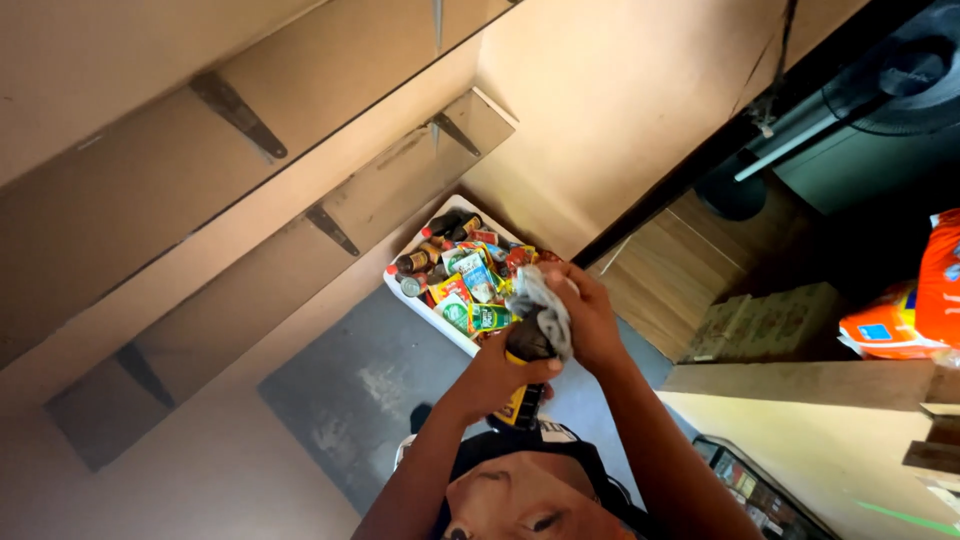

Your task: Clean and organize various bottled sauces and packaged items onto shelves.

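My left hand [500, 378] grips a dark bottle with a yellow label [521, 402] around its middle and holds it upright in front of me. My right hand [588, 318] presses a grey cloth [541, 306] over the top of the bottle. Both hands are above the floor, just in front of a white crate [432, 320] filled with several bottles, cans and coloured packets.
Wooden wall shelves on metal brackets [240, 115] run along the left. A grey floor mat [350, 390] lies below the crate. A cardboard box [760, 325], orange packages [915, 310] and a standing fan [900, 70] are on the right, with a wooden counter [810, 385] nearby.
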